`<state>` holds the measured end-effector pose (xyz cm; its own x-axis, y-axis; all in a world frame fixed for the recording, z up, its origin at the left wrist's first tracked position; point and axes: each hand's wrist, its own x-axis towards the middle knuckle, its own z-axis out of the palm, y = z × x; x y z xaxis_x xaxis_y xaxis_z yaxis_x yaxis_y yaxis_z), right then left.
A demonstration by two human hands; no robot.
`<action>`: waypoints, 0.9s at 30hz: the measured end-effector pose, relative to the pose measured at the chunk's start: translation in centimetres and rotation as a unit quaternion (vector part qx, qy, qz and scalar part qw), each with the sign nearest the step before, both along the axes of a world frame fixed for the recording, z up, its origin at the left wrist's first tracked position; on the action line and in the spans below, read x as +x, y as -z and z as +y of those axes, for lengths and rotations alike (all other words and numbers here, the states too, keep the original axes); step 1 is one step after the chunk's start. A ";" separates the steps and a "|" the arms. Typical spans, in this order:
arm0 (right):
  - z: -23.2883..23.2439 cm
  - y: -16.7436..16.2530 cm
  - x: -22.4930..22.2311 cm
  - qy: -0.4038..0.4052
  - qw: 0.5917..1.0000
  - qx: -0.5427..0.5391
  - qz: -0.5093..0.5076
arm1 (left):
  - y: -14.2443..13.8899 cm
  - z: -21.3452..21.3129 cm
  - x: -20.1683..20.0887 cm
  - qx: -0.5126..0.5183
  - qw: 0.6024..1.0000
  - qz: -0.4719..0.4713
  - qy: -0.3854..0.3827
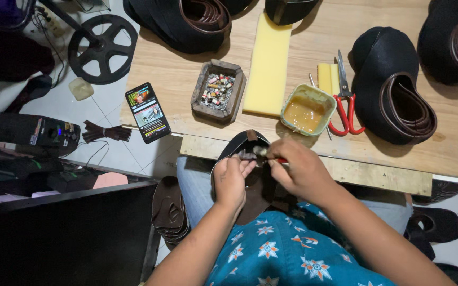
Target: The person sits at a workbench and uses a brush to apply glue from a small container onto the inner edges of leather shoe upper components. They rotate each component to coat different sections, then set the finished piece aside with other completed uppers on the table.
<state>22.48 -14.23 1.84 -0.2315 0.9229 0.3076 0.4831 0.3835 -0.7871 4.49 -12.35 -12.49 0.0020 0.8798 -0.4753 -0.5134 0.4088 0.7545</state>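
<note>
Head view: my right hand [304, 172] pinches a small brush with a red handle [282, 160], its tip on a dark leather shoe piece [253, 182] held over my lap; my left hand [230, 180] closes its fingers on the piece's edge to steady it. Glue tub [306, 110] stands at the near table edge, within reach. Beside it: red scissors [343, 108], yellow foam [267, 66], ashtray [218, 91], phone [147, 112]. Brush bristles hidden by my fingers; the piece's lower part lost behind my wrists.
</note>
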 end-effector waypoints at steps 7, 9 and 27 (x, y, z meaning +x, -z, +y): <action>-1.4 -0.6 2.3 0.058 0.978 -0.042 0.195 | 0.7 0.1 0.1 0.030 0.998 -0.036 -0.034; -1.5 -1.4 3.8 0.132 0.976 -0.016 0.173 | -0.6 0.0 0.1 -0.011 0.999 -0.026 -0.033; -0.7 -4.8 6.1 0.249 0.968 -0.001 -0.033 | -3.7 2.5 4.3 -0.001 0.991 -0.125 0.055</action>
